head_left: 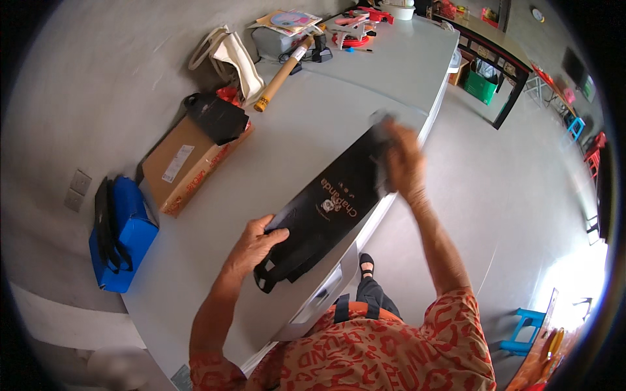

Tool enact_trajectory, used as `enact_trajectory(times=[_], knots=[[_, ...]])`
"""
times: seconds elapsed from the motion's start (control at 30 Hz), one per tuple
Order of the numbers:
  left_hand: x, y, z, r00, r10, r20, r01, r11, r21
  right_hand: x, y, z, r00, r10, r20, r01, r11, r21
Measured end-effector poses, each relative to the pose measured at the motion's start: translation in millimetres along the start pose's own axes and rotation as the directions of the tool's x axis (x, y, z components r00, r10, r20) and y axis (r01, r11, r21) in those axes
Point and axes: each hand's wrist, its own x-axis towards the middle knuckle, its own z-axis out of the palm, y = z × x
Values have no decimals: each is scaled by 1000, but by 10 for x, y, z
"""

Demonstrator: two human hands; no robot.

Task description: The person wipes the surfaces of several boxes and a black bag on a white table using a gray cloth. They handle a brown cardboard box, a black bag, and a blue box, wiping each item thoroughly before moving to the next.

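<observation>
A flat, folded black cardboard carrier [312, 215] with light printing and a handle cut-out at its near end slants over the grey-white tabletop [202, 260]. My left hand [253, 244] grips its near left edge, thumb on top. At the carrier's far right end is my right hand [405, 159], fingers curled and smeared by motion. Under its palm shows a blurred grey, cloth-like thing [380, 163], lying against the carrier. A similar black carrier [218, 117] rests on a brown cardboard box [186, 163] at the left.
By the wall stand a blue box with black straps [134, 228] and a cream bag [238, 62]. A yellowish-brown tube [283, 75] lies farther back, near red-handled tools [352, 39]. A drawer [319, 296] is at the table's front edge. Blue stool [523, 331] at right.
</observation>
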Motion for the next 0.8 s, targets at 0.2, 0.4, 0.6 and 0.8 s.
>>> enact_trajectory(times=[0.2, 0.4, 0.6, 0.8], knots=[[169, -439, 187, 995, -88, -43, 86, 995, -41, -819, -544, 529, 805, -161, 571, 240, 969, -65], [139, -538, 232, 994, -62, -91, 62, 998, -2, -642, -252, 538, 799, -38, 600, 221, 946, -235], [112, -400, 259, 977, -194, -85, 187, 979, -85, -463, 256, 627, 937, 174, 304, 24, 834, -551], [108, -481, 268, 988, -127, -93, 113, 984, -141, -299, 542, 673, 877, 445, 180, -257, 752, -607]])
